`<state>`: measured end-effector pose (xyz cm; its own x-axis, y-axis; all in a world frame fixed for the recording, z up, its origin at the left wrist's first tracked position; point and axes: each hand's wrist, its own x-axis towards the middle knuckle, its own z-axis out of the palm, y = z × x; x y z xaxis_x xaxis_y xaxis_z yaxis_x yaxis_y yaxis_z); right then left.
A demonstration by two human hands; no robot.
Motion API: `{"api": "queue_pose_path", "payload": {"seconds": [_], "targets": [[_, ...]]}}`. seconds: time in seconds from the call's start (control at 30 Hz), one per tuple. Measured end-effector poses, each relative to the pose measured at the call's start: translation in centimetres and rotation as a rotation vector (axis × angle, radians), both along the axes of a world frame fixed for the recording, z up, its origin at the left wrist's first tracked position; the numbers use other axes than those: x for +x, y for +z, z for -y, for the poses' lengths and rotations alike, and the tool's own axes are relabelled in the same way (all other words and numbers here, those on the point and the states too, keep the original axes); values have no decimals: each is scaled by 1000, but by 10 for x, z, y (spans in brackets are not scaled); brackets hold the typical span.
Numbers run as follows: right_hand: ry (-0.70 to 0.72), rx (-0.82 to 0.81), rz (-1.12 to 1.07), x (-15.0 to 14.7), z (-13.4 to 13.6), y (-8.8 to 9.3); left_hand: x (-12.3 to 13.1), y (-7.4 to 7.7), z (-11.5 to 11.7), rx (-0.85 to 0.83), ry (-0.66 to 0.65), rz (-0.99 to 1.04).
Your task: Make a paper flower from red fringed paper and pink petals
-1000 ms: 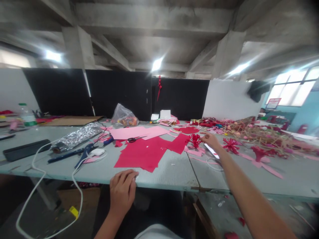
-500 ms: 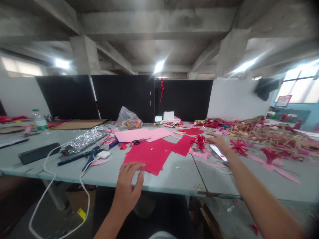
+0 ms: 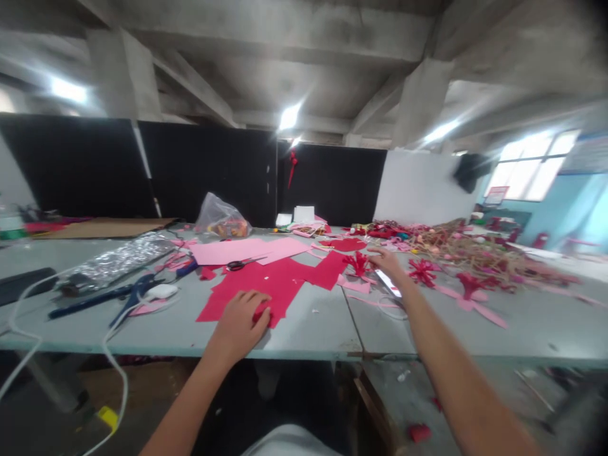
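Observation:
Several sheets of red paper [image 3: 275, 285] lie near the middle of the table, with pink paper [image 3: 228, 251] behind them. Over the front left part of the red sheets rests my left hand [image 3: 244, 316], its fingers loosely bent and apart. My right hand [image 3: 386, 263] is stretched out beside a red fringed flower [image 3: 358, 262], above a phone [image 3: 388, 283] with a lit screen. The fingers of that hand are apart, with nothing visible between them. Black scissors [image 3: 236, 265] sit on the pink paper.
Silver foil wrap [image 3: 121, 259], a blue tool [image 3: 135, 296] and a white cable [image 3: 111, 361] are at the left. A plastic bag [image 3: 221, 218] stands at the back. More red flowers [image 3: 422, 272] and tangled twine [image 3: 456, 247] lie at the right.
The view has turned right, so the table's things sit further left. My left hand has settled further over the red paper. My right hand remains by the flower and phone.

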<state>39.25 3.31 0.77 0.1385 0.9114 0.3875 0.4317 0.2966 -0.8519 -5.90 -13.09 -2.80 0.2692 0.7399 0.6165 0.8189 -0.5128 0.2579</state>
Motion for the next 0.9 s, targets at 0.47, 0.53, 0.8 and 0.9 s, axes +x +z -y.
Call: {"api": "queue_pose_path", "payload": {"seconds": [0.47,0.53,0.8,0.9], "targets": [[-118,108,303,-1,-9,-2,0,0,-2,-78,86,20],[-81,113,272,-3,-9,-4,2,3,1,-105,84,22],[-78,112,417,-2,-17,-13,3,4,3,-109,79,36],[-21,82,423,-2,-13,-10,0,-2,-3,-98,72,34]]}}
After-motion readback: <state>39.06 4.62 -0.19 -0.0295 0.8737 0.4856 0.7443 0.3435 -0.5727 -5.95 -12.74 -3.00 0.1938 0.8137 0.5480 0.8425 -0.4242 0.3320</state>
